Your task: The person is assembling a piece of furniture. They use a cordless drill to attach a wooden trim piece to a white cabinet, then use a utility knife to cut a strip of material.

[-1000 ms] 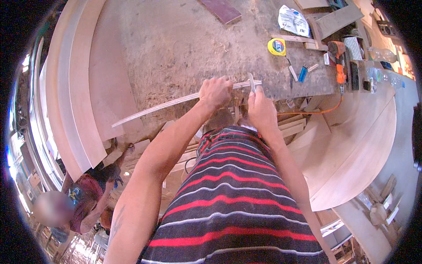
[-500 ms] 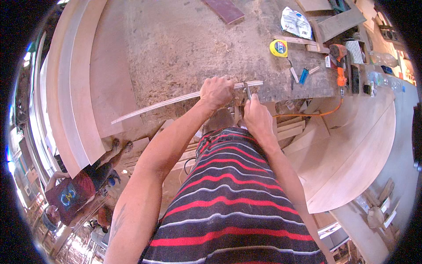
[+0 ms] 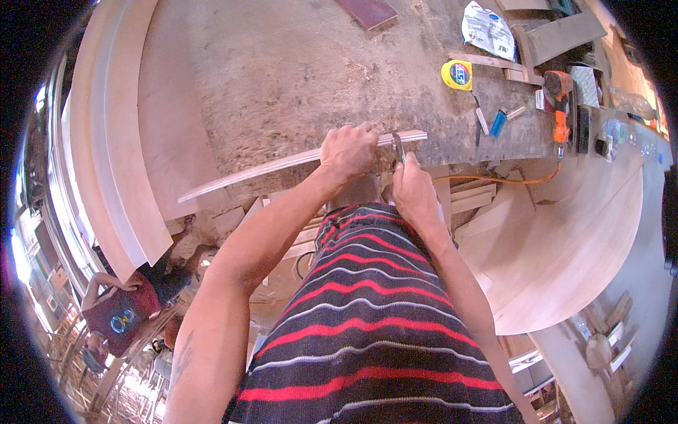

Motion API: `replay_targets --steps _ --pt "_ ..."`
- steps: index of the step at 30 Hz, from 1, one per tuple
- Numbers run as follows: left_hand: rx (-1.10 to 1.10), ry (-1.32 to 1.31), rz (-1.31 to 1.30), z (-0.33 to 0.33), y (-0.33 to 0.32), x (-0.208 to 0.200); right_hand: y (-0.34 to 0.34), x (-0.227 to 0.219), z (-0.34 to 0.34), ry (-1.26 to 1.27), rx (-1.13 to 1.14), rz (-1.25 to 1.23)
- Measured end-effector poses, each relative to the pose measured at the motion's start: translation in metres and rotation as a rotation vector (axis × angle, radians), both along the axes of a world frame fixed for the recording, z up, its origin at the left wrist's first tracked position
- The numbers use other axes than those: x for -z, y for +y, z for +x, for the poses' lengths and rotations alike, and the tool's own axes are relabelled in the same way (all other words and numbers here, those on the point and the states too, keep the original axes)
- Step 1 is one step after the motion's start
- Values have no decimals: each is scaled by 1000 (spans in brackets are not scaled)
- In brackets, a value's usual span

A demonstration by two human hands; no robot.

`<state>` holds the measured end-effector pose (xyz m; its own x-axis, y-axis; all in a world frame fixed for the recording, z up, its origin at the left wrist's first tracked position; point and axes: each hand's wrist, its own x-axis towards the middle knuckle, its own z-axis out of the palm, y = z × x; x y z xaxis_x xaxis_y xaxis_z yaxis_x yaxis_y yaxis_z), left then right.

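Observation:
A long, thin pale wooden strip (image 3: 247,177) lies slantwise along the workbench's near edge. My left hand (image 3: 347,150) is closed over it near its right end, knuckles up. Just to the right, my right hand (image 3: 414,187) grips a narrow metal tool with a knife-like blade (image 3: 397,146). That blade stands across the strip and touches it, a little short of the strip's tip. The tool's handle is hidden inside my right fist, so its exact kind does not show.
On the bench (image 3: 282,78) lie a yellow tape measure (image 3: 457,75), a blue lighter (image 3: 498,124), an orange drill (image 3: 560,106) with an orange cord, and a white packet (image 3: 487,32). Curved boards (image 3: 113,127) stand left, a large curved panel (image 3: 565,261) right. A person (image 3: 127,314) is at lower left.
The strip has rolled slightly under my left hand, showing more of a plain pale face. Both hands keep nearly the same place, while the bench things shift a little rightward in view.

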<state>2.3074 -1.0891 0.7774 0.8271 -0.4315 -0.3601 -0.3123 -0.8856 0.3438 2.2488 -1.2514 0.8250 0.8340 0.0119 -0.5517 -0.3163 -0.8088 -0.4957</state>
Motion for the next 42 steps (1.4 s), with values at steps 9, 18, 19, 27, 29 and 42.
replay_targets --steps 9,18,19,27,29,42 --pt "-7 -5 0 0 0 2 1 16 3 -37 43 143" --pt "-12 -5 68 -2 -4 -6 6 30 -5 -45 98 195" --pt "-2 -8 74 -4 -4 -5 6 33 -11 -95 119 210" --pt "-23 -21 73 -3 -3 -12 -7 0 -6 200 437 694" --pt "-31 -105 17 -9 -3 -10 -11 2 -14 -130 255 410" --pt "-32 -108 34 -10 -1 -7 10 1 -23 -185 -94 -226"
